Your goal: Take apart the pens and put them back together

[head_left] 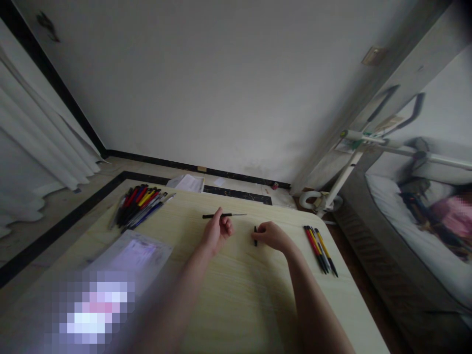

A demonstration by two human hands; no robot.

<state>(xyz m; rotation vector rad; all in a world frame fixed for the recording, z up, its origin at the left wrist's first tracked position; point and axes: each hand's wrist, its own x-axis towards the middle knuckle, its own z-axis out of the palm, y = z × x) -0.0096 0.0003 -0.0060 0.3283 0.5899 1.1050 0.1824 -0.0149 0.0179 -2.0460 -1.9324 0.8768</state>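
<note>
Bare forearms (320, 300) low in view, angled over a smooth, pale wood-grain table (236, 305). Hands apart: left hand (217, 233) curled on a slim black pen (207, 216) with a thin grey shaft (239, 214) at its end; right hand (271, 235) pinching a short black piece (255, 241), contact with the tabletop impossible to tell. Best to grip lightly, keep the narrow shaft level and avoid side pressure, likely to bend it. Slender, coloured barrels in a jumbled pile (138, 204) at left; straight pens (320, 250) side by side at right.
</note>
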